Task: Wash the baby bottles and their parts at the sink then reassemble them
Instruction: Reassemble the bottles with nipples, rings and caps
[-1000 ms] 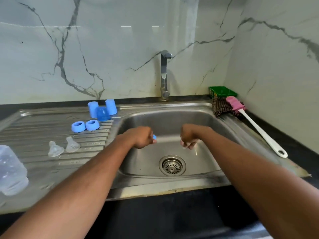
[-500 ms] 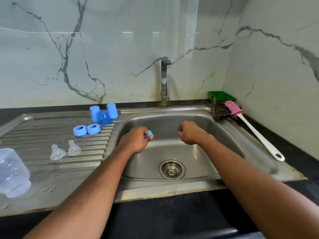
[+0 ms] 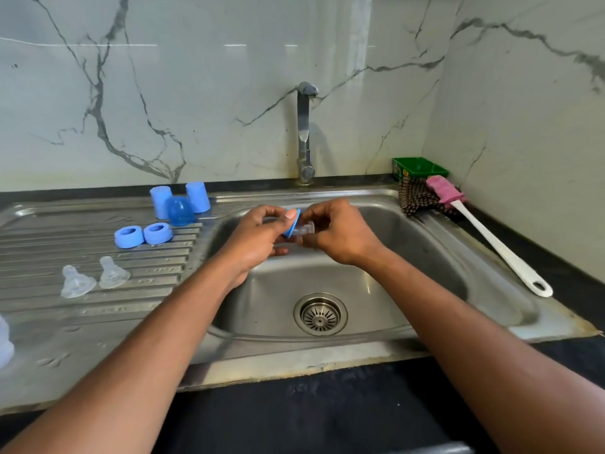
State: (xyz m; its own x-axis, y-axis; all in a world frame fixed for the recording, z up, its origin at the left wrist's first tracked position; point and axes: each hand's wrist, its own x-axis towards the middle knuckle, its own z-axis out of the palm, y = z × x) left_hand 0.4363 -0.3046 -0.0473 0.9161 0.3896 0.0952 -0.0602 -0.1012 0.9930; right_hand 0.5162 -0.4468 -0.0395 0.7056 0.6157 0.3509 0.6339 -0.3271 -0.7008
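No text, brand, number or sign can be read anywhere in this view. The green box [image 3: 420, 167] at the far right corner of the counter carries a small yellow and red label on its front left corner, but its print is too small and blurred to make out. Faint raised marks show on the steel drainboard [image 3: 98, 309] at the left, and they cannot be read either.

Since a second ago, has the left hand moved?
Yes. The left hand has risen and shifted right, nearer the tap, meeting the right hand over the sink, with a blue ring between them.
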